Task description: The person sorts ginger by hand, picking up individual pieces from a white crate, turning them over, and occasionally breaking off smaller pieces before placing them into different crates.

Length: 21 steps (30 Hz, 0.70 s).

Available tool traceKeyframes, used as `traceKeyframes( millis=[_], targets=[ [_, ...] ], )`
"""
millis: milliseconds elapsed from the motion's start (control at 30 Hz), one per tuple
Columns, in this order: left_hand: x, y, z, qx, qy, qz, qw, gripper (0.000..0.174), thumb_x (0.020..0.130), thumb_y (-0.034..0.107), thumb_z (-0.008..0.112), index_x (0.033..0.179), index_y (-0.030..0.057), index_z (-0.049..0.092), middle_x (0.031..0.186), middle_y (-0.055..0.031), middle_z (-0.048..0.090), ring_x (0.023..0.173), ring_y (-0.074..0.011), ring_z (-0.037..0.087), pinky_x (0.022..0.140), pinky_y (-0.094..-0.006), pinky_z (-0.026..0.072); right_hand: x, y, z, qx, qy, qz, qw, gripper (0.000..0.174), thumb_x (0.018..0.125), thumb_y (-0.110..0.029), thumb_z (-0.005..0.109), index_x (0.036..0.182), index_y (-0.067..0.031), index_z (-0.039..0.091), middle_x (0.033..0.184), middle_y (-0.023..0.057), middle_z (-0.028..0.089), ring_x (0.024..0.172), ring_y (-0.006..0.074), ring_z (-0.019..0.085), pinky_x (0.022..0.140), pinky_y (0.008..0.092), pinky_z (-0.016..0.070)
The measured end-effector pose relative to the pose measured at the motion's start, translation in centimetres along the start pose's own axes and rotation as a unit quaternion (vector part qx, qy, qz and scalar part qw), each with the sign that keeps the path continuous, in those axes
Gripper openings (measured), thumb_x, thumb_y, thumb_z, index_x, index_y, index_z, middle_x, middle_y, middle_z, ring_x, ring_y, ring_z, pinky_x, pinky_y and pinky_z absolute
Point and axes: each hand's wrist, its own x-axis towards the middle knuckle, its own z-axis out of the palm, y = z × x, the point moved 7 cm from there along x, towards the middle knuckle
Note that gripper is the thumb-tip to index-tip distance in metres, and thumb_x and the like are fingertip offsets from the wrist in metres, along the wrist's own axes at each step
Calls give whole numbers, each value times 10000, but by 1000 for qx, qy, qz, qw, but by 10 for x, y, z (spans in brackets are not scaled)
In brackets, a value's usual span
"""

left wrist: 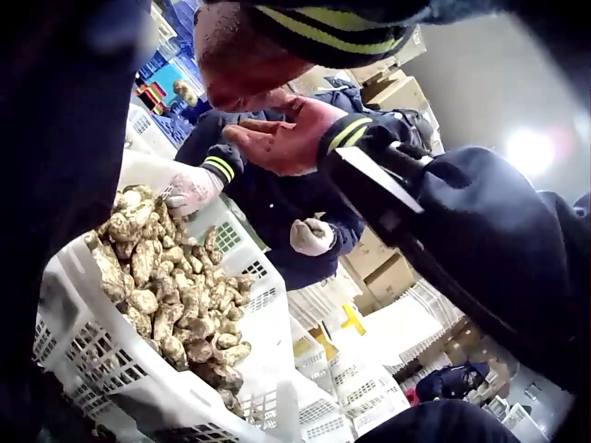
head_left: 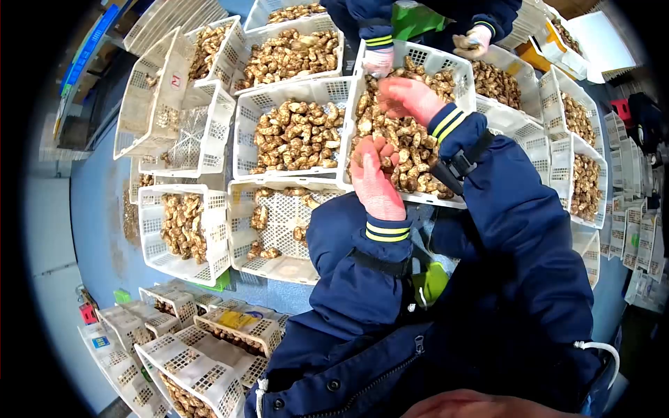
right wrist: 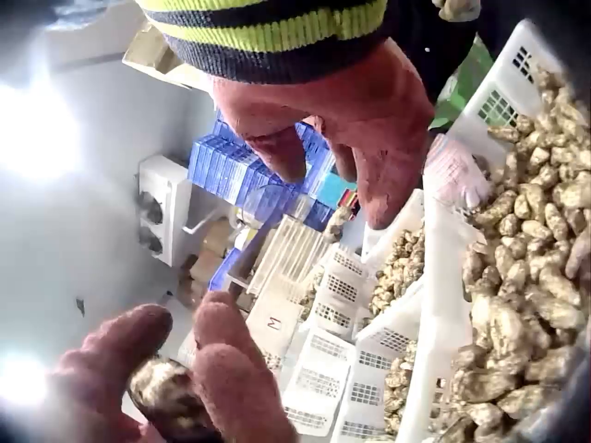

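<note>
My left hand (head_left: 377, 182), in a pink glove, is palm up over the near side of a white crate (head_left: 468, 87) heaped with knobbly brown-and-white tubers (head_left: 418, 164). In the right wrist view, its thumb and fingers hold one mottled tuber (right wrist: 168, 397). My right hand (head_left: 412, 99), also gloved, is above the same crate, its fingers loosely bent and nothing between them. A single tuber (left wrist: 185, 92) appears in mid-air beyond the hands in the left wrist view.
Across the crate, another person's gloved hand (head_left: 378, 63) reaches its far edge; their other hand (head_left: 472, 43) is further right. More crates of tubers stand left, including a full one (head_left: 240, 129) and a sparsely filled one (head_left: 279, 223). Stacked crates (head_left: 188, 362) stand at lower left.
</note>
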Motion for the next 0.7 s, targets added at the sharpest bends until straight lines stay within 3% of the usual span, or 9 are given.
traceKeyframes(
  millis=[67, 200, 300, 367, 400, 467, 533, 633, 700],
  targets=[
    [0, 1, 3, -15, -26, -2, 1000, 420, 880, 339, 500, 1115, -4, 446, 938, -69, 519, 808, -142, 507, 698, -279, 444, -14, 22, -10, 17, 34, 10, 999, 220, 805, -132, 526, 991, -27, 578, 745, 32, 583, 580, 126, 542, 541, 240, 466],
    [4, 3, -2, -40, -30, -4, 999, 551, 852, 472, 483, 1106, -13, 425, 965, -102, 516, 849, -195, 510, 748, -319, 443, -29, 96, -44, -80, -25, 121, 989, 195, 763, -136, 520, 910, -38, 603, 662, 35, 577, 554, 116, 529, 484, 244, 418],
    [10, 11, -1, -57, -61, 19, 996, 526, 859, 491, 451, 1074, 10, 451, 967, -103, 521, 864, -206, 517, 754, -329, 442, -39, 113, -41, -478, -95, 75, 870, 256, 750, -193, 507, 942, -80, 633, 737, 70, 635, 672, 203, 602, 608, 326, 474],
    [8, 10, -3, -26, -27, 18, 999, 516, 867, 485, 440, 1076, 14, 456, 985, -113, 527, 887, -217, 524, 758, -324, 445, -48, 138, -27, -682, -233, 8, 693, 286, 764, -237, 490, 956, -86, 637, 884, 89, 645, 842, 261, 606, 756, 356, 471],
    [8, 9, -3, -21, -26, 21, 999, 512, 871, 480, 437, 1075, 11, 458, 992, -115, 528, 891, -220, 527, 760, -321, 445, -41, 166, -44, -592, -174, 121, 777, 309, 755, -238, 493, 1031, -124, 575, 964, 127, 604, 860, 276, 588, 725, 366, 468],
    [8, 8, -4, -16, -27, 21, 999, 507, 873, 478, 435, 1071, 12, 461, 992, -113, 531, 885, -217, 529, 759, -317, 447, -45, 156, -34, -670, -127, -37, 731, 321, 756, -218, 514, 1063, -138, 561, 1006, 112, 584, 907, 261, 574, 756, 365, 462],
    [8, 8, -3, -13, -28, 22, 999, 503, 875, 475, 432, 1068, 12, 465, 992, -111, 535, 880, -215, 531, 758, -313, 448, -52, 147, -16, -775, -139, -41, 615, 258, 749, -200, 534, 997, -148, 581, 913, 71, 580, 871, 236, 574, 727, 351, 465],
    [6, 9, 0, -5, -27, 23, 999, 495, 872, 474, 441, 1058, 16, 469, 974, -102, 546, 868, -203, 537, 745, -300, 455, -58, 128, -6, -780, -50, -232, 579, 141, 720, -179, 525, 846, -168, 587, 834, 28, 537, 832, 205, 548, 684, 322, 439],
    [6, 9, -1, -5, -17, 17, 1000, 495, 872, 473, 440, 1060, 16, 468, 978, -102, 544, 868, -202, 537, 743, -298, 455, -52, 145, -21, -806, -136, -132, 561, 167, 773, -186, 500, 894, -163, 612, 924, 20, 592, 899, 200, 557, 714, 347, 448]
  ],
)
